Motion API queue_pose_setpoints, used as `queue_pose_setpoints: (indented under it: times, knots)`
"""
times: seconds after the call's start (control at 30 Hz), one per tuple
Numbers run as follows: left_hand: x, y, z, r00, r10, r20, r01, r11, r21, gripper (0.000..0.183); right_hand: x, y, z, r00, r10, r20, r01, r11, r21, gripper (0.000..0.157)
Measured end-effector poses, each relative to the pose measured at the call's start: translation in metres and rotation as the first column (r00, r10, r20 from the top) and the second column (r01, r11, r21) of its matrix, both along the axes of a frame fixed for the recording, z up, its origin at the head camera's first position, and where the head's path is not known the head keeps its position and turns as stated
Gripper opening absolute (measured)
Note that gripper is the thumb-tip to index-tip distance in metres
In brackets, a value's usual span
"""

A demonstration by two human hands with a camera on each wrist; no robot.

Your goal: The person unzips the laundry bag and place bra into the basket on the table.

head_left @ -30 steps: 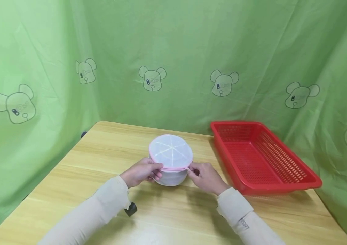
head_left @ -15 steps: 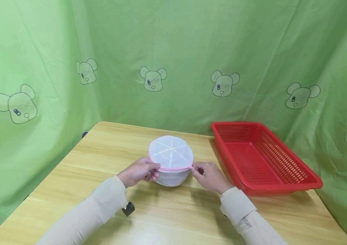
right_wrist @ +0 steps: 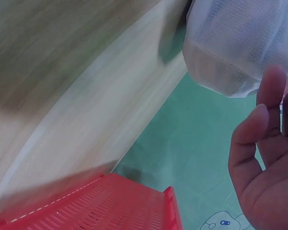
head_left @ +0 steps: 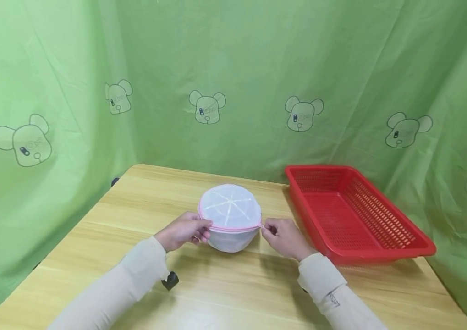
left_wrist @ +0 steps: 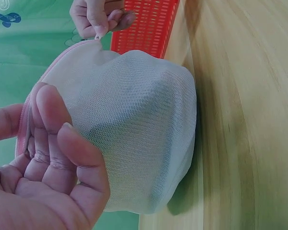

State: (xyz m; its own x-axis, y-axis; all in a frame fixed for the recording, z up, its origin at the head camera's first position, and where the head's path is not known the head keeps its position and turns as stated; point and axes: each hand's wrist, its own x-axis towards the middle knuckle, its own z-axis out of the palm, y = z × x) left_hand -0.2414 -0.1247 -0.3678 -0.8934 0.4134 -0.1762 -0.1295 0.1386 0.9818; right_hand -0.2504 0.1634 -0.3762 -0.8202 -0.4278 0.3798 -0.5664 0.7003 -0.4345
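A white mesh laundry bag point(head_left: 233, 240) with a pink zipper round its round top stands upright on the wooden table. Spoke-like lines cross its top panel point(head_left: 230, 204). My left hand point(head_left: 185, 230) pinches the pink rim at the front left, thumb on top. At the right end of the front edge, my right hand point(head_left: 284, 237) pinches the small zipper pull point(left_wrist: 99, 37), seen above the mesh in the left wrist view. Whether anything lies inside the bag, I cannot tell. In the right wrist view the bag hides part of my right fingertips' work.
A red plastic basket point(head_left: 326, 238) with slotted walls stands on the right of the wooden table point(head_left: 134, 206), close to my right hand. A green curtain point(head_left: 249, 55) with bear-head prints hangs behind and at both sides. A small black object point(head_left: 170, 280) shows beneath my left cuff.
My right hand has moved a little to the right with the zipper pull along the front edge. My left hand has shifted slightly left on the rim. The basket stays put.
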Motion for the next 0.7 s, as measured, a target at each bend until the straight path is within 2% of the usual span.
queue_pose_setpoints:
  times: [0.17,0.3,0.6,0.7]
  knots:
    - [-0.0012,-0.0019,-0.0011,1.0,0.011,-0.004,-0.011,1.0,-0.015,0.018,-0.0038,0.0044,-0.002,0.998,-0.056,0.025,0.056,0.998,0.022,0.027]
    - [-0.0004,-0.0026,-0.0004,1.0,-0.006,0.006,0.006,1.0,-0.013,0.018,-0.0058,0.0077,-0.0034,0.997,-0.077,0.025,0.076,0.997,0.032,0.026]
    - [0.003,-0.0017,-0.0004,0.999,-0.037,0.012,0.038,0.999,-0.028,0.016,-0.0062,0.0064,-0.0022,0.995,-0.099,0.005,0.099,0.994,0.041,0.026]
    - [0.0039,-0.0011,0.0004,0.999,-0.051,0.019,0.052,0.998,-0.045,0.017,-0.0061,0.0056,-0.0005,0.992,-0.12,-0.03,0.122,0.991,0.061,0.026]
